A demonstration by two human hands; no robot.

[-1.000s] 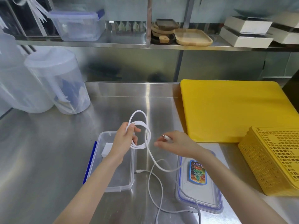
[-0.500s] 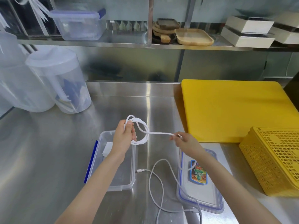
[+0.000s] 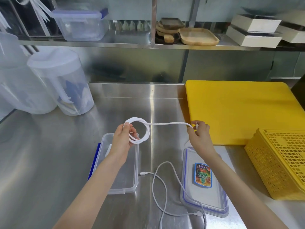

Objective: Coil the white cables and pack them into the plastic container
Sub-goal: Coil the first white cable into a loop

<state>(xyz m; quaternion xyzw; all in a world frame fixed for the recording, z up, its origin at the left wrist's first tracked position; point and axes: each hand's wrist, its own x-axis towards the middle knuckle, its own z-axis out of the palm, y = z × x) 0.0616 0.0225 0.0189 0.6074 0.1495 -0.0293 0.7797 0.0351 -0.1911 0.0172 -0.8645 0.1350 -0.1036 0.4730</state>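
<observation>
Bright, even light glares in streaks on the steel counter (image 3: 49,162); wide-angle edges bend and soften.

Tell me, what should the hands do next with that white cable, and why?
Probably the right hand should bring its end back and tuck it around the coil that the left hand holds. That last stretch is the only part still straight, and the open container waits just below.

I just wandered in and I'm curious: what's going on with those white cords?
A person is winding a white cable into loops. The left hand holds the coil above an open plastic container, while the right hand pinches the free end, pulled out sideways. A second cable lies loose on the steel counter beside the lid.
</observation>
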